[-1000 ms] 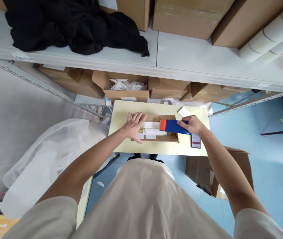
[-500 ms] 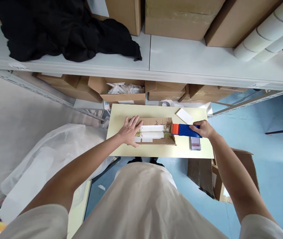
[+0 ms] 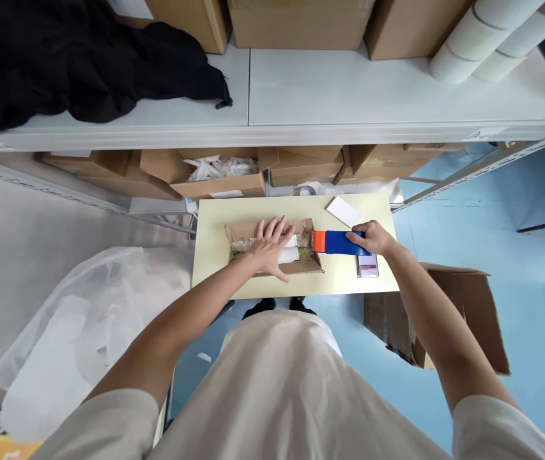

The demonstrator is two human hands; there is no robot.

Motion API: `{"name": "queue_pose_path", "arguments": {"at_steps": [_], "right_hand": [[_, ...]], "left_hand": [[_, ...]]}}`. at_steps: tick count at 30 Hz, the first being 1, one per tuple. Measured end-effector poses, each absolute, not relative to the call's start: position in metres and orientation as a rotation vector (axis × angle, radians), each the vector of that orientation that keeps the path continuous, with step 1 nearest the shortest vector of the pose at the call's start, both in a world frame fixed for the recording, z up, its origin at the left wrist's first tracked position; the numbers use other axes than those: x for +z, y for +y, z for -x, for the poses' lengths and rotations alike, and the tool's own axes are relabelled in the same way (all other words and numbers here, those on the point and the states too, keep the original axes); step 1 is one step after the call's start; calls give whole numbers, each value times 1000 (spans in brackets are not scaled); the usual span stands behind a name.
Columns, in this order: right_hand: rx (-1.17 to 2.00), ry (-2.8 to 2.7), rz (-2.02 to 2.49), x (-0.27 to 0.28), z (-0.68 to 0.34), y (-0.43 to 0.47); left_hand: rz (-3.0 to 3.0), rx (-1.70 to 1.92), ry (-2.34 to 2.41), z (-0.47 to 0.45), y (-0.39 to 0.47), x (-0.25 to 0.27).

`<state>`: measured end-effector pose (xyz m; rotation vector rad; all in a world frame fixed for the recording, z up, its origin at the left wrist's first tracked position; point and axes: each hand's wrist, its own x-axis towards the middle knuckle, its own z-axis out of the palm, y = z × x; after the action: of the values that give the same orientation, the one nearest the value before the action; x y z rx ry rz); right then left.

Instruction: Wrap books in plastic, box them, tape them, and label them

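Observation:
A long cardboard box (image 3: 239,232) lies across the pale yellow table, with clear tape and white labels on its top. My left hand (image 3: 267,250) rests on the middle of the box with fingers spread, covering part of the labels (image 3: 289,254). My right hand (image 3: 372,238) is wrapped round the blue body of a tape dispenser (image 3: 342,242). Its orange end (image 3: 319,241) meets the right end of the box. A small printed card or packet (image 3: 367,267) lies just below the dispenser. A white card-like piece (image 3: 343,211) is behind it.
The table (image 3: 209,255) stands against a metal shelf (image 3: 301,133). Cardboard boxes (image 3: 303,165) and a tape roll (image 3: 307,190) sit beyond it. An open carton (image 3: 476,306) stands on the floor at right, translucent plastic sheeting (image 3: 123,281) at left. Black cloth (image 3: 109,70) drapes the upper shelf.
My left hand has slid right along the box, from its left end to its middle. The dispenser stays at the box's right end. The whole view has shifted slightly.

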<state>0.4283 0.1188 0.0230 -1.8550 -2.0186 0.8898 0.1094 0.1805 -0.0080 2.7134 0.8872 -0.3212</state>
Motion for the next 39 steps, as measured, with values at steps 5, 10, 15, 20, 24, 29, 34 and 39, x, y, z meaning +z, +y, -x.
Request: {"name": "queue_pose_path", "arguments": {"at_steps": [5, 10, 15, 20, 24, 29, 34, 39], "right_hand": [[951, -2043, 1822, 26, -430, 121], [996, -2006, 1855, 25, -459, 115], [991, -1967, 1930, 12, -476, 112], [964, -1995, 1878, -6, -455, 121], [1007, -1948, 1868, -15, -451, 120], [1027, -1941, 1835, -26, -456, 114], [1076, -1904, 1779, -34, -464, 110], [1115, -1928, 1736, -31, -495, 103]], "left_hand": [[-2717, -284, 928, -110, 180, -5], [-2699, -294, 940, -108, 180, -7], [-2708, -296, 932, -106, 179, -7], [-2674, -314, 953, -117, 165, -12], [-2609, -294, 948, -156, 150, -15], [-2697, -273, 776, -195, 145, -12], [-2723, -331, 736, -198, 149, -12], [-2739, -336, 754, -198, 147, -12]]}}
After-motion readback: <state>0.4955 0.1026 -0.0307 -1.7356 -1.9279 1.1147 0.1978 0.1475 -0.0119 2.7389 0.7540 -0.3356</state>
